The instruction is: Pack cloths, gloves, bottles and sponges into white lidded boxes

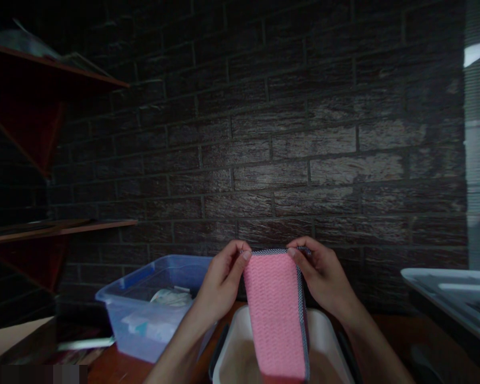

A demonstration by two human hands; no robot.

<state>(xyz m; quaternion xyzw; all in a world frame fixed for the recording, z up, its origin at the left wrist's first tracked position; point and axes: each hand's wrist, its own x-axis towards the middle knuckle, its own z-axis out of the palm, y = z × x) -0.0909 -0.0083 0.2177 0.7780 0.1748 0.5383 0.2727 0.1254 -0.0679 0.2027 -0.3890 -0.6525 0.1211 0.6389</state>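
Note:
A pink waffle-weave cloth [276, 312] with a grey edge hangs upright in front of me, held by its top corners. My left hand [222, 282] pinches the upper left corner and my right hand [324, 277] pinches the upper right corner. The cloth's lower end dangles over a white tub [328, 333] that stands on the reddish table [112, 368] just below my hands.
A clear blue plastic bin [144, 314] with pale items inside sits to the left of the tub. A dark brick wall [288, 133] runs behind. Wooden shelves [60, 226] jut from the left, and a grey tray or lid [452, 293] lies at the right.

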